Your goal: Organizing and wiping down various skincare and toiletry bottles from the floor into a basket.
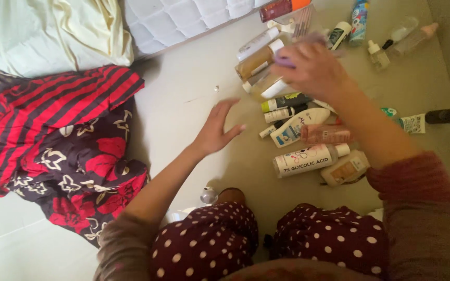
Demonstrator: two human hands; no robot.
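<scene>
At the far left edge of the floor (183,99) a pale pillow (42,31) lies at the top corner, with a red-and-black striped cloth (53,109) just below it and a dark floral cloth (95,171) running down from that. A white quilted mattress (183,18) borders the floor along the top.

The left hand (217,130) hovers over bare floor near the middle, palm down, fingers spread and loose, holding nothing. It is just left of the row of bottles and not touching any.

Below, the person's knees in dark red dotted trousers (209,239) fill the bottom edge.

Right of the left hand, bottles lie packed side by side: a white bottle with a label (308,158), a beige tube (346,169) beside it, a pink bottle (326,134), a white pump bottle (298,126) and a dark green tube (286,101).

The right hand (313,67) is over the upper part of this cluster, blurred, fingers curled around a small lilac thing (286,61); how firmly it grips it I cannot tell. An amber bottle (256,61) lies just left of it.

Toward the top right corner stand dropper bottles (377,54) and a blue bottle (359,21). A black tube (449,115) lies at the right edge.
</scene>
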